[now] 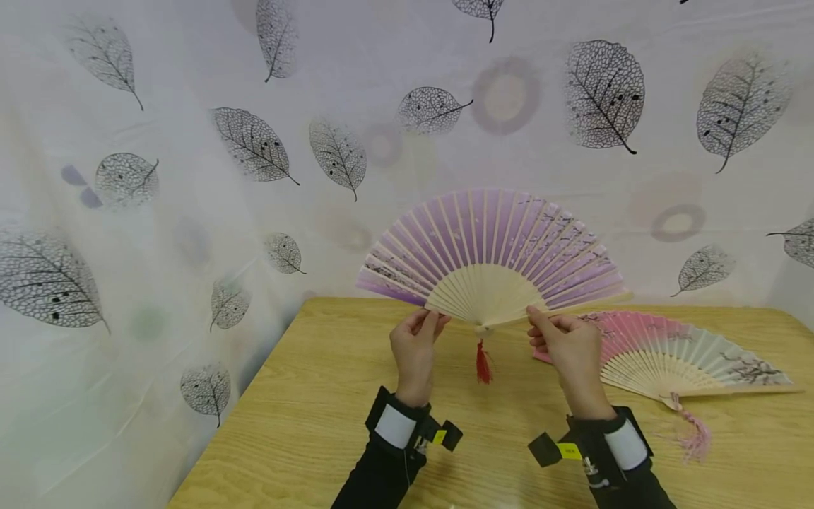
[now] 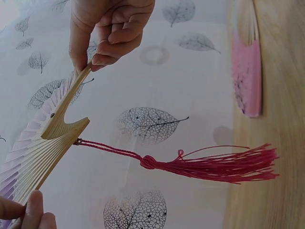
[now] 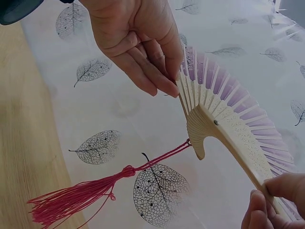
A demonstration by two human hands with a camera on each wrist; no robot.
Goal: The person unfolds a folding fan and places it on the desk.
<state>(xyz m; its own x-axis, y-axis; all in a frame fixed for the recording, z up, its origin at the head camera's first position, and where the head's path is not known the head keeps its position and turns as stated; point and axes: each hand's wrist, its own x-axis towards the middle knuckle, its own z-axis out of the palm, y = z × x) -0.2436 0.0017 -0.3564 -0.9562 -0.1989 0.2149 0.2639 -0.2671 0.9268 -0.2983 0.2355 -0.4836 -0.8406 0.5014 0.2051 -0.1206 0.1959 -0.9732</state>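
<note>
A purple folding fan (image 1: 486,233) with pale ribs and a blossom print is spread wide above the table in the head view. My left hand (image 1: 416,346) pinches its left outer rib between thumb and fingers. On the opposite side my right hand (image 1: 569,353) pinches the right outer rib the same way. From the pivot hangs a red tassel (image 1: 484,364), which shows fully in the left wrist view as a knotted cord with loose strands (image 2: 219,164). In the right wrist view the pivot end (image 3: 198,129) is between the two hands.
A second folding fan (image 1: 674,353), pink fading to pale green, lies spread on the wooden table (image 1: 292,424) at the right. Its pink tassel (image 1: 696,435) lies toward the front. Behind the table hangs a pale curtain (image 1: 394,170) printed with leaves.
</note>
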